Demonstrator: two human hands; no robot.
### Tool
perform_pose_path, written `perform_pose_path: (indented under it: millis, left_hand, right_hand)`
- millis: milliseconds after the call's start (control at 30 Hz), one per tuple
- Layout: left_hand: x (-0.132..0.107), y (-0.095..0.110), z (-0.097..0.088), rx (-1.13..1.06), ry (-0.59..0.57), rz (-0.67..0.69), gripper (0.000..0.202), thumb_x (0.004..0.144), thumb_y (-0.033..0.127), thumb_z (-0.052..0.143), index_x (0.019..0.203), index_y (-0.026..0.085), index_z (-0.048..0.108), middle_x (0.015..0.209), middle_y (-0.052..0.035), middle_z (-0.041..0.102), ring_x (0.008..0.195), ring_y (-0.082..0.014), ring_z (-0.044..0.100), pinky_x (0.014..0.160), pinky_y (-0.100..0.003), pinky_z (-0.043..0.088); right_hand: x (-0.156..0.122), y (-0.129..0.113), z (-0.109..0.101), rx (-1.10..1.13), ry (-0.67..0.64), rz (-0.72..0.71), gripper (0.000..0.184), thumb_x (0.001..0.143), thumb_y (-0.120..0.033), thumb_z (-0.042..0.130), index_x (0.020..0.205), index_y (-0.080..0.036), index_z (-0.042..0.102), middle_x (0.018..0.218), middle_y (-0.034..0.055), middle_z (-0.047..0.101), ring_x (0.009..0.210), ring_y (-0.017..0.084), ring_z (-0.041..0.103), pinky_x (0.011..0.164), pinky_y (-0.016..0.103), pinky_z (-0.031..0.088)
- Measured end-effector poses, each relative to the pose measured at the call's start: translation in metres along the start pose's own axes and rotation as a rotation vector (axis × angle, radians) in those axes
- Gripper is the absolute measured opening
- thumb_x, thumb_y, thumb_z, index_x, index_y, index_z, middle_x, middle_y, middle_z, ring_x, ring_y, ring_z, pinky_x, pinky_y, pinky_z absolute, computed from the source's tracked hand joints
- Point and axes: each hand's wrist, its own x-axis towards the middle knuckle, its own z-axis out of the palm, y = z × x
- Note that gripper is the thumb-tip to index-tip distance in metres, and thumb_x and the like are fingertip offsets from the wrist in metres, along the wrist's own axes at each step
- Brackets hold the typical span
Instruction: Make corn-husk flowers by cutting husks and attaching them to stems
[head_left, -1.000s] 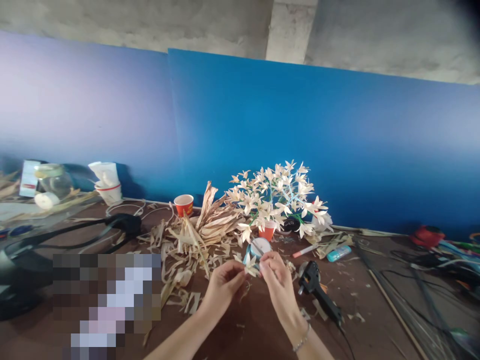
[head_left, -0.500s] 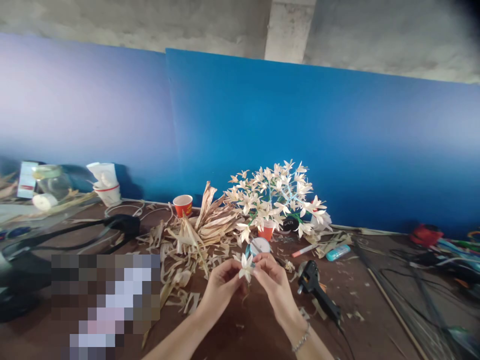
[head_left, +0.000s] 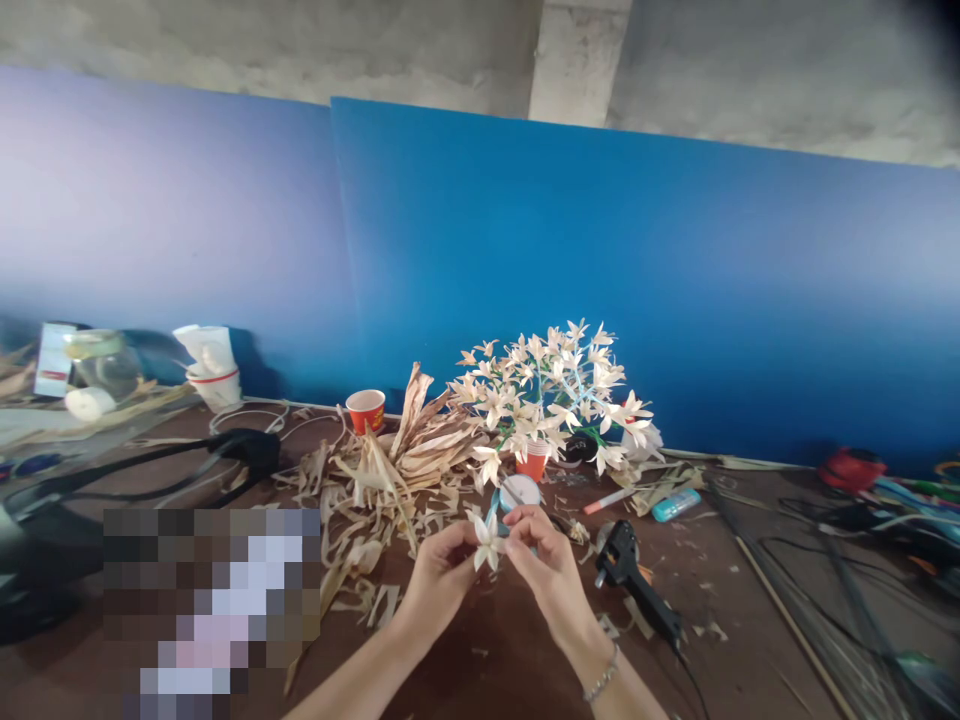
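A cream-white artificial flower [head_left: 488, 541] with pointed petals is held low over the table in front of me. My left hand [head_left: 441, 570] pinches it from the left, thumb and fingers closed behind the petals. From the other side, my right hand [head_left: 547, 565] has its thumb and fingers closed at the flower's right petals; a bracelet is on that wrist. Just beyond my fingers lies a white round lid or roll [head_left: 520, 490]. Behind it, a bunch of similar flowers [head_left: 547, 385] stands in an orange paper cup [head_left: 532, 462].
Dried husks [head_left: 435, 440] and scraps spread left of the hands. A black glue gun [head_left: 637, 580] with its cord lies on the right, near a turquoise packet [head_left: 676, 505] and a marker [head_left: 609, 500]. Another red cup [head_left: 366, 410] stands at the back; thin rods [head_left: 832, 620] lie far right.
The flower has shifted slightly left and down and turned a little between my fingers. Both hands stay nearly in place.
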Motion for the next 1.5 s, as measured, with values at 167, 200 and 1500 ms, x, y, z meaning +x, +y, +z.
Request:
perform_pose_path:
  millis: [167, 200, 1500]
  left_hand:
    - [0.000, 0.000, -0.003, 0.071, -0.023, 0.073, 0.020, 0.066, 0.031, 0.067, 0.060, 0.013, 0.060, 0.058, -0.0006, 0.051, 0.056, -0.0101, 0.042, 0.053, -0.019, 0.036]
    - [0.000, 0.000, -0.003, 0.079, -0.027, 0.080, 0.019, 0.067, 0.030, 0.066, 0.060, 0.013, 0.060, 0.058, -0.0005, 0.051, 0.056, -0.0102, 0.041, 0.053, -0.019, 0.035]
    - [0.010, -0.007, -0.013, 0.183, 0.146, 0.270, 0.013, 0.070, 0.021, 0.059, 0.059, 0.016, 0.054, 0.070, 0.0006, 0.043, 0.060, -0.0101, 0.038, 0.053, -0.020, 0.032]
  right_hand:
    - [-0.001, 0.000, 0.000, 0.036, -0.020, -0.005, 0.018, 0.077, -0.024, 0.052, 0.060, -0.018, 0.048, 0.086, 0.0033, 0.053, 0.081, 0.016, 0.051, 0.071, 0.026, 0.039]
    - [-0.001, 0.000, 0.000, 0.043, -0.025, -0.004, 0.018, 0.078, -0.025, 0.052, 0.061, -0.018, 0.048, 0.086, 0.0032, 0.052, 0.081, 0.016, 0.051, 0.071, 0.026, 0.039]
    - [0.013, 0.051, -0.031, -1.070, 0.021, 0.086, 0.027, 0.069, -0.006, 0.046, 0.091, -0.014, 0.059, 0.090, 0.0107, 0.061, 0.091, 0.023, 0.054, 0.082, 0.030, 0.037]
